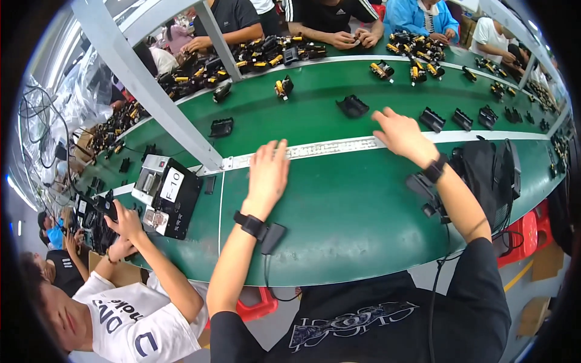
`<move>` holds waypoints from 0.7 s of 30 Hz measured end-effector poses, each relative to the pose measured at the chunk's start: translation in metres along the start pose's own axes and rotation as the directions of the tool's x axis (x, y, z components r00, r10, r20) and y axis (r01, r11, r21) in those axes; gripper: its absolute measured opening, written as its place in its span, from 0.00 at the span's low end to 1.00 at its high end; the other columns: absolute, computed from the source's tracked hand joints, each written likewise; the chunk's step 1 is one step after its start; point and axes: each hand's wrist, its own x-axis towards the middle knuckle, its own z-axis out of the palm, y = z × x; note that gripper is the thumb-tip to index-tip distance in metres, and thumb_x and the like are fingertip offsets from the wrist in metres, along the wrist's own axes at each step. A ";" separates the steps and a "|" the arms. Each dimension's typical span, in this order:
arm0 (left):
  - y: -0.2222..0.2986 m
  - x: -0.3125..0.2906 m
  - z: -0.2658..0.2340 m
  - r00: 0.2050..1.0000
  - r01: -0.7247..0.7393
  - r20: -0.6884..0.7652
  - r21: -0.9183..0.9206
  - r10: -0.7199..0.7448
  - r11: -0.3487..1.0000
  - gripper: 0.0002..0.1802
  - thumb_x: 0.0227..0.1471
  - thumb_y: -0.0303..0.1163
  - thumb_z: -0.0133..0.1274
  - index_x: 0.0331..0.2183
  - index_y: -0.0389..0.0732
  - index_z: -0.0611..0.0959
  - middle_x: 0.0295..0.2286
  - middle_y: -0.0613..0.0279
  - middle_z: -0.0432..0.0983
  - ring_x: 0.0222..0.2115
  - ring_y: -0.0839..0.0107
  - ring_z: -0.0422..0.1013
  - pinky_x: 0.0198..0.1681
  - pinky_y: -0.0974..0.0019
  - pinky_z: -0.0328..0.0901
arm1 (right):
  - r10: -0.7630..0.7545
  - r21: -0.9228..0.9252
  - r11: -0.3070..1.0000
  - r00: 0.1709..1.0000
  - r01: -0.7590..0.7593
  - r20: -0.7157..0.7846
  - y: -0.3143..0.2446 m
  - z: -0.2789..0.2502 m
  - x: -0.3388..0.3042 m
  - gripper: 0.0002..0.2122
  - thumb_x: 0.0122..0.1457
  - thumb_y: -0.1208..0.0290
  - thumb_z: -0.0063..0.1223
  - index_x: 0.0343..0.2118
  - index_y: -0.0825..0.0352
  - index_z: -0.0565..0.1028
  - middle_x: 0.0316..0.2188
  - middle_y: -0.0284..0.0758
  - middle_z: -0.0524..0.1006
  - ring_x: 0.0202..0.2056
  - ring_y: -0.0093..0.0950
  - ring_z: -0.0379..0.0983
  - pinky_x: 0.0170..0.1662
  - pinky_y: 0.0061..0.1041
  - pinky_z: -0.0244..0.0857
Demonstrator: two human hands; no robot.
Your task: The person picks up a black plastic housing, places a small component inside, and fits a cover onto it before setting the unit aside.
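The green table (339, 230) looks smooth, with a faint sheen. The metal strip (242, 161) along its far edge is pale and dull. The post (154, 91) looks like smooth painted metal. The black shell (353, 106) is plastic, mostly matt. Near the table's right edge, the bag (478, 166) looks like soft dark cloth. The stool (257, 307) is glossy red plastic; the wrapping (91, 85), clear shiny film.

Shirt (387, 342): I see black cloth, short sleeves (478, 272), pale ornate print (351, 323).
Left wristband (249, 224): black, with black box (274, 238) and dark cable (267, 272).
Right wristband (435, 169): black too.
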 end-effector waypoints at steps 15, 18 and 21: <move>-0.262 0.095 0.056 0.919 0.113 0.201 0.689 -0.340 0.715 0.11 0.67 0.35 0.47 0.42 0.48 0.85 0.37 0.58 0.84 0.39 0.56 0.80 0.41 0.50 0.73 | 0.032 0.103 0.992 0.932 -0.074 0.362 0.026 -0.061 -0.154 0.29 0.53 0.51 0.71 0.53 0.63 0.75 0.43 0.40 0.75 0.44 0.43 0.79 0.41 0.44 0.76; -0.312 0.085 0.043 0.964 0.038 0.165 0.689 -0.209 0.723 0.13 0.61 0.36 0.57 0.47 0.47 0.82 0.44 0.53 0.81 0.47 0.50 0.78 0.46 0.42 0.72 | -0.027 0.139 0.990 0.940 -0.022 0.340 0.028 -0.056 -0.159 0.26 0.53 0.53 0.70 0.48 0.65 0.76 0.42 0.41 0.75 0.44 0.43 0.79 0.40 0.44 0.76; -0.285 0.143 0.058 0.968 -0.010 0.202 0.618 -0.146 0.786 0.14 0.62 0.36 0.56 0.49 0.47 0.82 0.46 0.51 0.80 0.49 0.49 0.77 0.48 0.42 0.72 | 0.059 0.127 0.985 0.916 -0.118 0.397 0.032 -0.060 -0.179 0.22 0.54 0.55 0.70 0.46 0.64 0.78 0.43 0.40 0.77 0.43 0.43 0.80 0.40 0.45 0.76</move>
